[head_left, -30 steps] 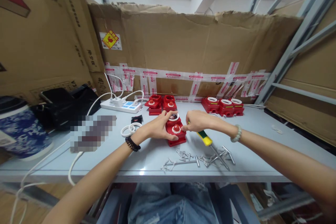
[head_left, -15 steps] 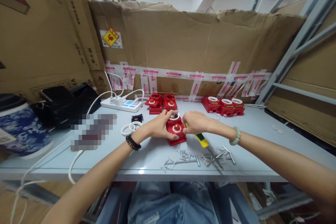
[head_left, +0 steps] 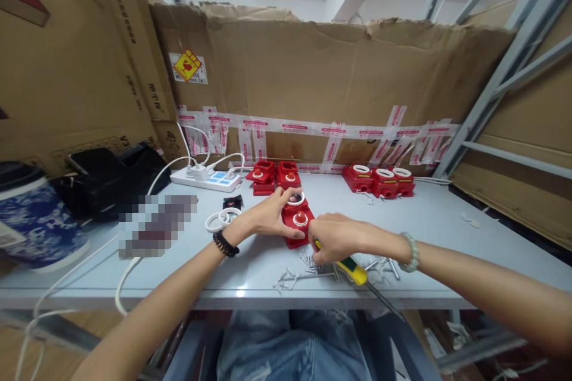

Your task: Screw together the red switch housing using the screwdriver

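My left hand (head_left: 268, 214) is closed around the left side of a red housing (head_left: 297, 243), thumb at its lower front. The housing lies on the desk with a white ring on its far part and a round red knob (head_left: 300, 218) on its near part. My right hand (head_left: 335, 239) grips a screwdriver (head_left: 357, 272) with a green and yellow handle, its shaft pointing down and right past the desk edge. That hand is just right of the housing, its fingertips over a pile of screws (head_left: 308, 260). Whether the fingers also hold a screw is hidden.
Metal T-bars (head_left: 313, 275) with white cords lie near the front edge. White rings (head_left: 217, 221) are left of my left hand. Further red housings stand at the back, near a power strip (head_left: 210, 177) and at right (head_left: 386, 181). A patterned cup (head_left: 40, 220) stands far left.
My right hand has moved down and toward me, away from the housing to the screws, carrying the screwdriver. My left hand and the housing have stayed in place.
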